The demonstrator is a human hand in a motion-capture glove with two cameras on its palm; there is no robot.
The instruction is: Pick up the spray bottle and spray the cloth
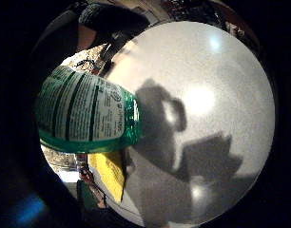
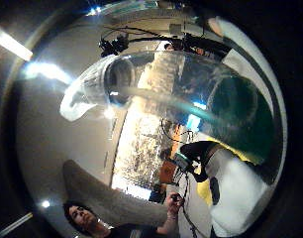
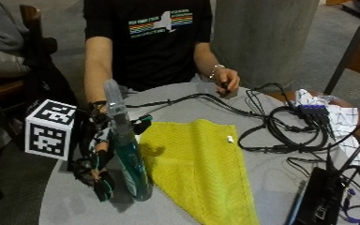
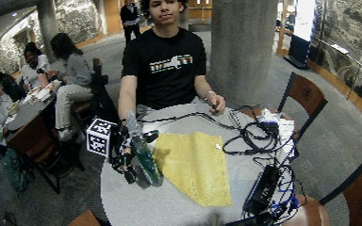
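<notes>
A clear spray bottle (image 3: 129,159) with green liquid stands on the round grey table (image 3: 186,105), leaning slightly, its base close to the table's near edge. My gloved right hand (image 3: 97,157) is at the bottle's left side, fingers curled round its body and pointing down. The yellow cloth (image 3: 198,164) lies flat just right of the bottle. In the little finger side palm view, the labelled green bottle (image 1: 83,116) is close, with the cloth (image 1: 110,173) beyond it. The thumb side palm view is filled by the bottle's clear neck and tube (image 2: 156,96).
Black cables (image 3: 280,126) loop across the table's right half. A black device (image 3: 317,199) lies at the near right, and a white checked cloth (image 3: 339,115) at the far right. The bare left hand (image 3: 225,80) rests at the far edge. Chairs stand around.
</notes>
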